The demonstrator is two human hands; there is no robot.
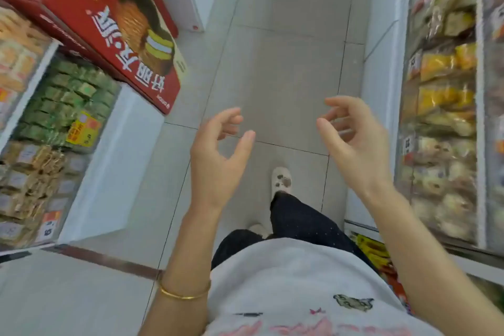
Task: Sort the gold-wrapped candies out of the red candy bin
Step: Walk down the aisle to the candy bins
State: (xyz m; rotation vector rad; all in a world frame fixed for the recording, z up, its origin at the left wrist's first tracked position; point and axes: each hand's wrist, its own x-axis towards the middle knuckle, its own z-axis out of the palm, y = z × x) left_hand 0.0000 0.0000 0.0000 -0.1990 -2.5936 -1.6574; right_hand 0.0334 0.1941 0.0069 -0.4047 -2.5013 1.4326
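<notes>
Gold-wrapped candies were nowhere we could pick out in the head view, and neither was the red candy bin. We stood in a shop aisle, looking down at the tiled floor (286, 49) between two shelves. Our left hand (215, 161) and right hand (351, 144) hovered over that floor, well apart from each other. Both hands were empty, fingers loosely curled and thumbs out, pinching nothing and touching nothing.

We judged the step in hand to be finding the bin, with no sorting begun. To do it well we would need to slow down and lift our gaze to the shelves, since blur made the packets hard to read. The big red box (109, 35) on the left shelf carried a printed cake picture and looked like a sealed carton, not an open bin, so we should not mistake it for the target. The yellow packets (441, 63) on the right shelf were too smeared to call gold candies; we could not tell. At the bin, one hand could part the red candies while the other pinched out the gold ones.

Our count:
- two hands, neither holding anything
- one gold bangle (182, 293) on the left forearm
- one red box face, with red edges beneath that might be more boxes
- one block of green packets (68, 98), too blurred to number
- one pale shoe (282, 180) set forward, with a second barely showing behind it
</notes>
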